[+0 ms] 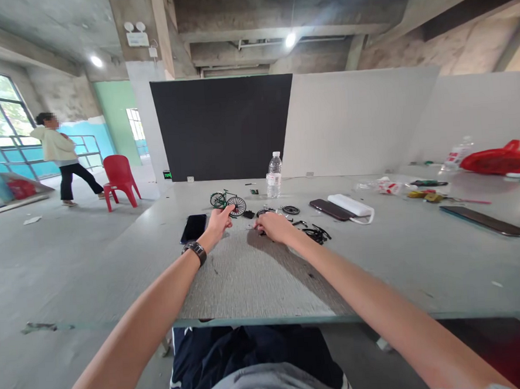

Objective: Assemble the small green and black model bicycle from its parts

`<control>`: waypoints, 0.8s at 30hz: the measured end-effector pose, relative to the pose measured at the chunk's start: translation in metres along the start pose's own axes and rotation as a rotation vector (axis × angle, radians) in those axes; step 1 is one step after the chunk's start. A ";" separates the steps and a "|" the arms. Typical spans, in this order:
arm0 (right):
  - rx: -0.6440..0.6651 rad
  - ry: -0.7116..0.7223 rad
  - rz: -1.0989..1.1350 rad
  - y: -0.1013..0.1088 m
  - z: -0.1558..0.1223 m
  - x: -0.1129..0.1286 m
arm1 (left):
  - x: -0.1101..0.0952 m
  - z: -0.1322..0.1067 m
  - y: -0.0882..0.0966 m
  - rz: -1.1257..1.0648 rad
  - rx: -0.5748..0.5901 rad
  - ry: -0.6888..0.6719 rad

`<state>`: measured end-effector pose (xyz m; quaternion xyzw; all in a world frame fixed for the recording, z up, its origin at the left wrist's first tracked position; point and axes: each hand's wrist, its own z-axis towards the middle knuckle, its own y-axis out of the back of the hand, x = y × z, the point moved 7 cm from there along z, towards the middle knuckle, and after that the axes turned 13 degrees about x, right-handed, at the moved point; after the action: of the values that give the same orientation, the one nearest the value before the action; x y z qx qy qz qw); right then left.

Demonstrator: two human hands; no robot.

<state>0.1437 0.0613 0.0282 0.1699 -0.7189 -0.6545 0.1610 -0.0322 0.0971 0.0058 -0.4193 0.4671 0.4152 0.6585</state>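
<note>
A small green model bicycle [226,201] stands upright on the grey table [256,277]. My left hand [219,221], with a dark watch on the wrist, reaches to its rear wheel, and the fingertips touch or pinch the wheel. My right hand [273,225] rests knuckles-up on the table just right of it, fingers curled over a small dark part that I cannot make out. Several loose black parts [316,233] and a spare wheel [291,209] lie to the right of that hand.
A black phone [194,228] lies left of my left hand. Behind stand a water bottle [274,176], another phone [331,209] and a white power bank [351,205]. A red bag [500,159] sits far right. A person [61,157] walks near a red chair [120,179].
</note>
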 end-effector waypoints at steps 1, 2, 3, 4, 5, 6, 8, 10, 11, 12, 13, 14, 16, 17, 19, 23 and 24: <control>0.004 -0.008 0.001 0.001 -0.001 0.001 | 0.000 0.000 -0.001 -0.001 0.004 0.002; 0.007 -0.016 0.003 0.002 -0.002 0.002 | 0.000 -0.001 -0.002 -0.002 0.007 0.004; 0.010 -0.025 0.006 0.002 -0.002 0.003 | 0.000 -0.001 -0.003 -0.002 0.011 0.006; 0.011 -0.032 0.011 0.003 -0.002 0.003 | 0.000 -0.001 -0.004 -0.002 0.013 0.008; 0.012 -0.037 0.015 0.003 -0.002 0.003 | 0.000 -0.001 -0.004 -0.001 0.014 0.009; 0.012 -0.038 0.019 0.003 -0.002 0.002 | 0.000 -0.001 -0.003 0.001 0.015 0.008; 0.008 -0.029 0.030 0.002 -0.002 -0.001 | 0.001 0.000 -0.002 0.009 0.019 0.005; -0.005 -0.010 0.038 0.001 -0.002 -0.005 | 0.002 0.001 -0.001 0.021 0.022 -0.003; -0.010 0.004 0.034 0.000 -0.003 -0.007 | 0.003 0.001 0.000 0.028 0.023 -0.007; -0.016 0.017 0.026 -0.001 -0.003 -0.008 | 0.003 0.002 0.001 0.035 0.023 -0.011; -0.022 0.029 0.014 -0.001 -0.004 -0.009 | 0.004 0.002 0.001 0.042 0.024 -0.015; -0.026 0.042 0.000 -0.002 -0.005 -0.009 | 0.005 0.003 0.001 0.048 0.024 -0.017; -0.034 0.061 -0.023 -0.002 -0.006 -0.009 | 0.006 0.004 0.002 0.059 0.024 -0.013; -0.039 0.063 -0.028 -0.002 -0.006 -0.009 | 0.007 0.005 0.001 0.065 0.024 -0.007; -0.043 0.061 -0.032 -0.001 -0.007 -0.009 | 0.008 0.006 0.001 0.076 0.026 0.003; -0.058 0.062 -0.023 0.000 -0.008 -0.012 | 0.009 0.006 0.000 0.098 0.026 0.014; -0.063 0.073 -0.024 0.001 -0.009 -0.011 | 0.009 0.006 0.000 0.104 0.023 0.017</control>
<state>0.1577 0.0590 0.0298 0.1971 -0.6895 -0.6720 0.1848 -0.0289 0.1044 -0.0011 -0.3904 0.4987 0.4397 0.6368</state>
